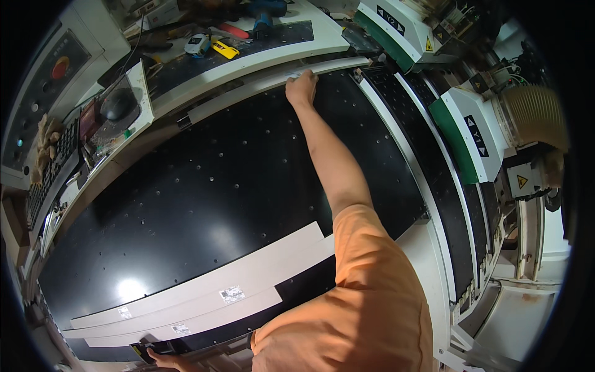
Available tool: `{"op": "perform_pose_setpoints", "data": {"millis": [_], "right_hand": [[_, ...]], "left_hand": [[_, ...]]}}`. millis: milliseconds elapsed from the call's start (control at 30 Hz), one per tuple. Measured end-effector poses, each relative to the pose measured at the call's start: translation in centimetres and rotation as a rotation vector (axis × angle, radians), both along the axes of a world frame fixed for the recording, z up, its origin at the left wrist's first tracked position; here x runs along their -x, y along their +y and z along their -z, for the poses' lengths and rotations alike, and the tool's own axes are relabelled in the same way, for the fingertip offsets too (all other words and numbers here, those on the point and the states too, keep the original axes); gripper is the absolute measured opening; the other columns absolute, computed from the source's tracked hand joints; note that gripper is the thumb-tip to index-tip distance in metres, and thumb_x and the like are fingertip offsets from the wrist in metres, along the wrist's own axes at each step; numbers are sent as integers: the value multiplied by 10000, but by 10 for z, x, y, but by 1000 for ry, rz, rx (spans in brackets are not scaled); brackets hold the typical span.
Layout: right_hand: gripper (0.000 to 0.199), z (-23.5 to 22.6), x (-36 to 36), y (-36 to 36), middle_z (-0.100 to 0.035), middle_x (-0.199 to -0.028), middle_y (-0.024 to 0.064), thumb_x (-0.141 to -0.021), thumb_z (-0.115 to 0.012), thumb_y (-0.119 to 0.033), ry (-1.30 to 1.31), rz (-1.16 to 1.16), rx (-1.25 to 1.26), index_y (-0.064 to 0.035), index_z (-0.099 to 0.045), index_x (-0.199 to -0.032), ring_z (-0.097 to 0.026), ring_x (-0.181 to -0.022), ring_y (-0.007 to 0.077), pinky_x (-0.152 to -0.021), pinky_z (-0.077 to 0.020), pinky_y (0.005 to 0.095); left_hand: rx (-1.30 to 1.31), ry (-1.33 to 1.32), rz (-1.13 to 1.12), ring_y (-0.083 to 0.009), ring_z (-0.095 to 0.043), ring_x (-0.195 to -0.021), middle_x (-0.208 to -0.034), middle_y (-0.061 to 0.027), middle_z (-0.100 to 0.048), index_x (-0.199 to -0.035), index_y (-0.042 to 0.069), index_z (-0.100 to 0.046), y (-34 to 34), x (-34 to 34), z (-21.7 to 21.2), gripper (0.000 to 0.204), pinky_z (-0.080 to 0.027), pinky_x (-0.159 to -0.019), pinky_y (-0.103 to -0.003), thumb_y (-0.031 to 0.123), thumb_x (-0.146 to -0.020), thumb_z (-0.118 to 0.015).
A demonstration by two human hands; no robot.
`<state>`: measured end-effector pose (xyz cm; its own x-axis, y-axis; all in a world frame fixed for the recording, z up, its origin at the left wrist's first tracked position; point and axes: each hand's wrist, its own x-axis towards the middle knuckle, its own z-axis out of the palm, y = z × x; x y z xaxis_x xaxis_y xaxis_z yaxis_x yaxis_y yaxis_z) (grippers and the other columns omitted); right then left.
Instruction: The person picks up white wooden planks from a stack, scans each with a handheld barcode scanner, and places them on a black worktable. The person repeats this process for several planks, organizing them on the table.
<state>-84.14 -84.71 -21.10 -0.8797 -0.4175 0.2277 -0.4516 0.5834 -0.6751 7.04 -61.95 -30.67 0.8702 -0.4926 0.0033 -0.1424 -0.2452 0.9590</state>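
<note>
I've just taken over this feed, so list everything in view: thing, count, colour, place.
Machine bed: one, black, centre.
Long strip: one, white, far edge of bed.
Panel strips: three, white, stacked near front edge.
Machine heads: two, white and green, right.
Mouse: one, black, left shelf.
Drill: one, blue, top bench.
Right hand: on the long strip, arm outstretched.
Left hand: bottom edge, at the panel strips' near end; grip unclear.
</note>
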Motion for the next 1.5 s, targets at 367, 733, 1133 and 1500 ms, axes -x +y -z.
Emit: {"op": "perform_pose_setpoints", "data": {"millis": [367, 733, 1133, 1500], "right_hand": [[580, 21, -47, 10, -295, -1635, 278, -1012, -412, 47, -667, -357, 684, 66, -217, -1558, -752, -1020, 367, -759, -626, 381], [433, 102, 43, -4, -542, -1420, 299, -1056, -372, -36, -508, -863, 615, 58, -374, -1479, -653, -1228, 423, -963, -606, 469], [281, 101, -46, -18, -742, -984, 255, -738, -698, -111, -5, -762, 392, 70, -759, -943, -681, -922, 371, -887, -553, 436], [245, -2, -299, 57, -704, -943, 226, -835, -684, -63, -573, -1009, 361, 4, -703, -1070, -678, -807, 331, -630, -582, 420]], "left_hand": [[93, 185, 30, -235, -676, -815, -972, -124, -711, -989, -147, -715, 1, 46, -32, 538, -570, -739, -395, 380, -888, -752], [-52, 171, 38, -170, -601, -645, -784, -66, -675, -891, -41, -741, 6, 80, -64, 472, -495, -606, -368, 430, -902, -719], [9, -105, -68, -164, -711, -735, -814, -96, -713, -962, -21, -703, 223, -55, -280, 224, -563, -660, -328, 188, -888, -732], [-814, -216, -898, -344, -746, -1012, -1044, -277, -756, -1013, -76, -779, 633, -268, -332, 587, -570, -878, -410, 410, -687, -825]]}}
